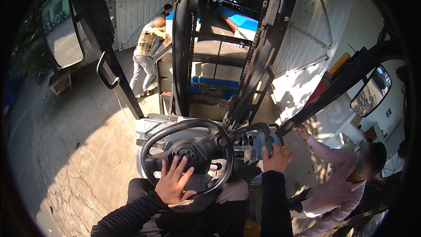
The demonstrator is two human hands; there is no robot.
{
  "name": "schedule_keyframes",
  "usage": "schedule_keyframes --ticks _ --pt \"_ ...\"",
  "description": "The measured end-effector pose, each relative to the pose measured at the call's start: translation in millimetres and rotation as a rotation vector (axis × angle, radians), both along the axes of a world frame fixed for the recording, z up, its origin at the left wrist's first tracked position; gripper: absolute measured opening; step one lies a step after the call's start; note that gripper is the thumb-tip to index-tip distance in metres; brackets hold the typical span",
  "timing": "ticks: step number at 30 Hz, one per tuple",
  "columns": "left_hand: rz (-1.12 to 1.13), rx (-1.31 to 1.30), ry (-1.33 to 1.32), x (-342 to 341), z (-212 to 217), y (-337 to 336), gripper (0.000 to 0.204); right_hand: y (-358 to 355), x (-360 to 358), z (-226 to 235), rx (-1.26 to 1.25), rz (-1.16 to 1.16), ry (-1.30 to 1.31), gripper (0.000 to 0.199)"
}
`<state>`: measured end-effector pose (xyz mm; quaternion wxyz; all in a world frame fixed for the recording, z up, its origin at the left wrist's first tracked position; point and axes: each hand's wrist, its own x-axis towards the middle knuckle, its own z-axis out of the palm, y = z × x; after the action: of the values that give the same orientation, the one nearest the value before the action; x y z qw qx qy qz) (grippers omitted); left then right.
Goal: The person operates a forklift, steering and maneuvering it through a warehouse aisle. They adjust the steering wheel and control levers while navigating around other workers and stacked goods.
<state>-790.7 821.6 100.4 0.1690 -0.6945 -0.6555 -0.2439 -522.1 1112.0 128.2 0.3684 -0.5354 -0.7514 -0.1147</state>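
I sit at the black steering wheel (226, 166) of a forklift. My left hand (174, 183) lies over the lower part of the wheel with its fingers spread toward the hub (187, 153), not wrapped round the rim. My right hand (276, 160) is at a black control lever (268, 142) to the right of the wheel, its fingers about the lever; part of the grip is hidden. Ahead rises the dark mast (180, 57) with its chains. Beyond it is a load with a pale top edge (219, 69) and a blue band (210, 87).
A person in a checked shirt (147, 41) leans on the load at the left, with another person behind. At the right, a person in a pink shirt (335, 180) holds the cab post (324, 101). Mirrors (63, 30) flank the cab. Corrugated doors (307, 30) frame the opening.
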Motion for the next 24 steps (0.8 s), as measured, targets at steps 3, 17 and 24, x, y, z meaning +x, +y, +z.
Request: schedule_keyframes --ticks 3,17,24 --pt "0.062 0.067 0.076 -25 10 13 0.082 12 -12 3 0.009 0.016 0.017 0.046" --pt "-0.067 -0.085 0.04 -59 31 109 0.081 89 -87 35 0.005 -0.027 -0.007 0.046" --pt "-0.36 -0.162 0.234 -73 53 184 0.085 140 -133 54 -0.041 -0.021 0.022 0.048"
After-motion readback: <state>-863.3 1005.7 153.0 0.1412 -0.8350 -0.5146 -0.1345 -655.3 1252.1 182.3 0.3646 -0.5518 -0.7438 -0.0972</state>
